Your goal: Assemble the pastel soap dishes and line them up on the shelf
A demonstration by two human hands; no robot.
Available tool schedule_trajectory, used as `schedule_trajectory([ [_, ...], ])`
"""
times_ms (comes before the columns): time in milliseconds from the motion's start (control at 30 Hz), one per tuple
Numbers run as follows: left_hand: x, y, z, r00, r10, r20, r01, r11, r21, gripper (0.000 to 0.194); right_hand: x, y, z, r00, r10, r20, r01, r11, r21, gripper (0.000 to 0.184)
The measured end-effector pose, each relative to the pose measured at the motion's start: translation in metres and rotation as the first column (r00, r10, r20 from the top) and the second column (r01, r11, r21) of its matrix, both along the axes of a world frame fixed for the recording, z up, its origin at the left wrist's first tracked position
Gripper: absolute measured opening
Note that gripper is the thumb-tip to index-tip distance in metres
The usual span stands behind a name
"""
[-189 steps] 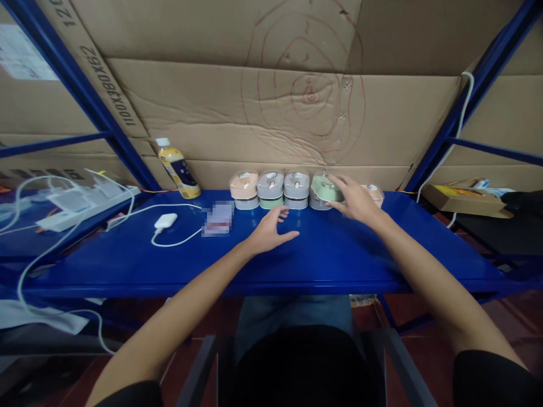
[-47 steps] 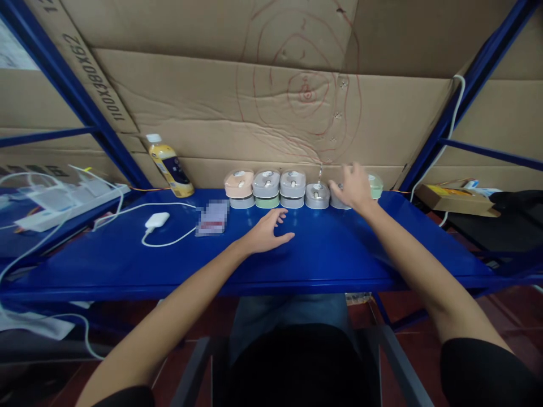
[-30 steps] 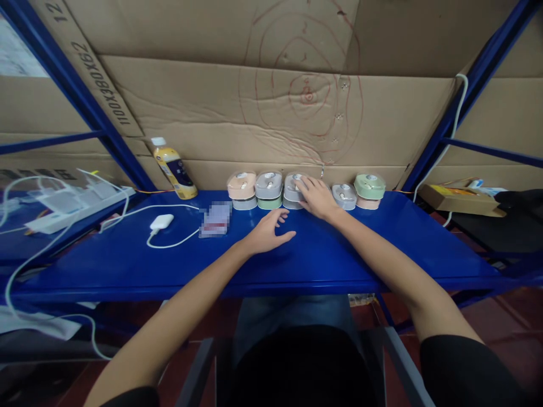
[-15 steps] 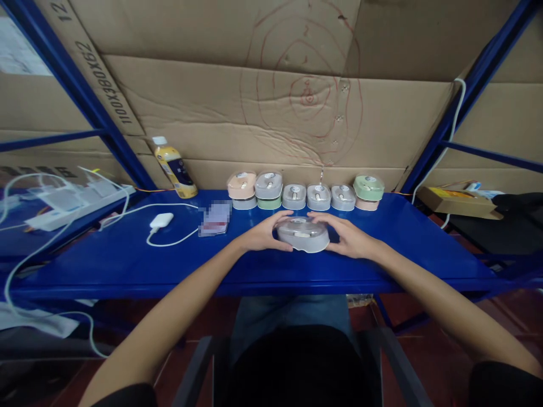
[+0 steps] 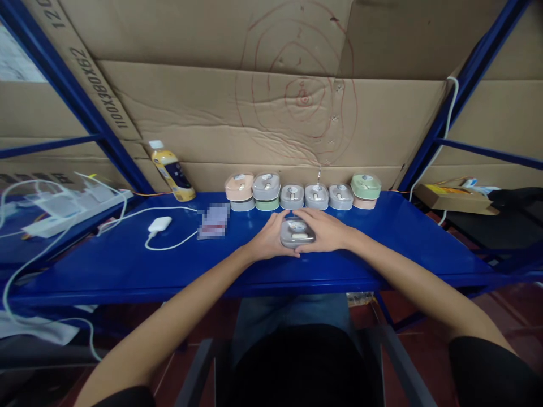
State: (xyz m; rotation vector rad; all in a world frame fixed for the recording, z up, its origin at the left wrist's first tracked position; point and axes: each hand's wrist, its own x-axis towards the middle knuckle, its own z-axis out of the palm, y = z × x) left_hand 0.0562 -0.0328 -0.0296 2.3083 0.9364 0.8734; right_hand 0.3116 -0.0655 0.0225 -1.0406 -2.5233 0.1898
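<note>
Blue steel shelf against cardboard — along its back edge, a row of stacked boxes, a bottle farther left, a blurred card just ahead of it. Between the row and the front edge, a grey box is pressed between my hands — left hand against its side, right hand over its top.

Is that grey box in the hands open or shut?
Shut. The grey lidded box has its lid down on top, with no inside showing, while the left hand and right hand hold its sides.
</note>
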Motion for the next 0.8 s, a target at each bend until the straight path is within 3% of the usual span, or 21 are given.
schedule_trajectory([
  [133, -0.007, 0.005, 0.0, 0.999, -0.048, 0.015, 0.048, 0.999, -0.014, 0.138, -0.006, 0.014, -0.001, 0.996, 0.076, -0.056, -0.079, 0.996, -0.05, 0.098],
  [267, -0.011, 0.004, 0.006, 0.999, -0.017, -0.038, 0.019, 0.999, 0.034, 0.134, 0.038, 0.03, 0.0, 0.954, 0.044, -0.297, -0.054, 0.998, -0.027, 0.082],
  [333, -0.011, 0.001, 0.009, 0.996, -0.017, -0.092, 0.025, 0.995, 0.094, 0.11, 0.063, 0.038, 0.001, 0.934, -0.095, -0.343, 0.079, 0.995, -0.058, 0.078],
  [433, -0.009, -0.004, 0.013, 0.98, -0.04, -0.195, 0.071, 0.985, 0.157, 0.06, 0.087, 0.046, 0.001, 0.898, -0.313, -0.308, 0.278, 0.948, -0.153, 0.078],
  [500, -0.008, -0.006, 0.014, 0.972, -0.043, -0.23, 0.083, 0.982, 0.168, 0.046, 0.09, 0.048, -0.001, 0.89, -0.375, -0.258, 0.328, 0.922, -0.209, 0.083],
  [667, -0.01, -0.001, 0.016, 0.984, -0.013, -0.176, 0.043, 0.985, 0.169, 0.044, 0.079, 0.045, -0.004, 0.914, -0.364, -0.181, 0.321, 0.919, -0.229, 0.085],
  [800, -0.023, 0.016, 0.018, 0.985, 0.13, -0.109, -0.109, 0.977, 0.182, 0.05, 0.079, 0.041, 0.001, 0.933, -0.348, -0.09, 0.319, 0.917, -0.238, 0.078],
])
